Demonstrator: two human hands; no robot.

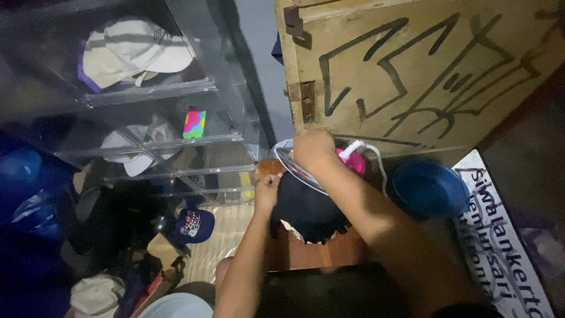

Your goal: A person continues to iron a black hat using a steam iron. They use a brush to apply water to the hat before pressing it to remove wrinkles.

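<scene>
Both forearms reach down over a small wooden stool (312,250), where a black cap (306,209) lies. Left hand (268,189) pinches the cap's edge, closed on the fabric; right hand (312,148) is closed around a clear plastic cover (294,168) beside something pink (353,160). Judging by this, the cap is being fitted to the cover; steady alignment seems needed. Clear shelves (176,141) on the left hold pale caps (132,53); a blue cap (426,188) sits right.
</scene>
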